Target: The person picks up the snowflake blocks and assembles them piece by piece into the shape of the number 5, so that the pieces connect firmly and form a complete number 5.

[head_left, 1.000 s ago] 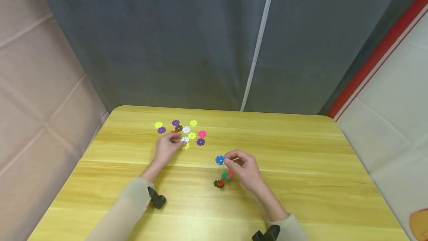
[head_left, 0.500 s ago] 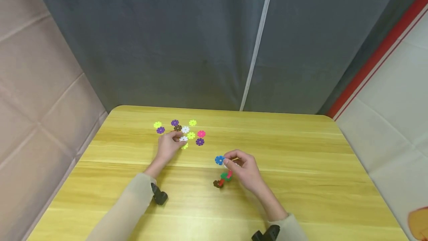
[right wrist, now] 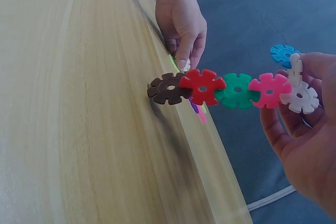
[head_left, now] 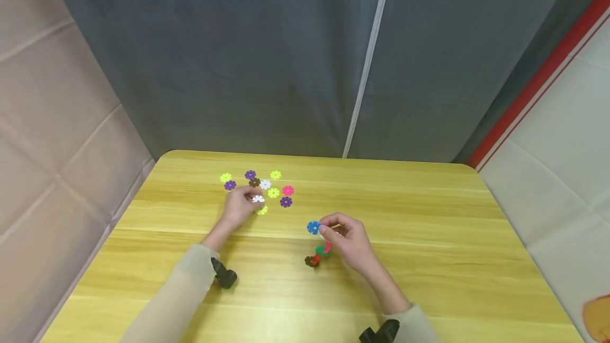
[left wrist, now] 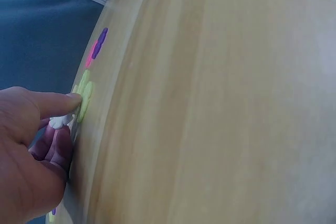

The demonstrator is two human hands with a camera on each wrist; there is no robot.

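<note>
Left hand (head_left: 240,206) at the far-left part of the desk (head_left: 429,237), at the near edge of a loose scatter of snowflake discs (head_left: 267,188). Thumb and fingers pinch 1 white disc (head_left: 258,199); left wrist view shows the same white piece caught between thumb tip and fingers (left wrist: 58,145), low against the desk top. A yellow-green disc (head_left: 262,210) lies just beside the hand, on its near side.

Scatter: yellow-green, purple, brown, white and pink discs, all flat on the wood, close together, some touching.

Right hand (head_left: 348,242) near desk centre, well apart from the left. Fingers closed round the top end of a chain of joined discs (right wrist: 236,90). Right wrist view gives the order: brown, red, green, pink, white, then a blue disc (right wrist: 283,53) at the held end. The white and blue pieces sit between the fingertips. The brown end hangs free; whether it touches the desk cannot be told.

Grey curtain (head_left: 286,57) behind the desk.
</note>
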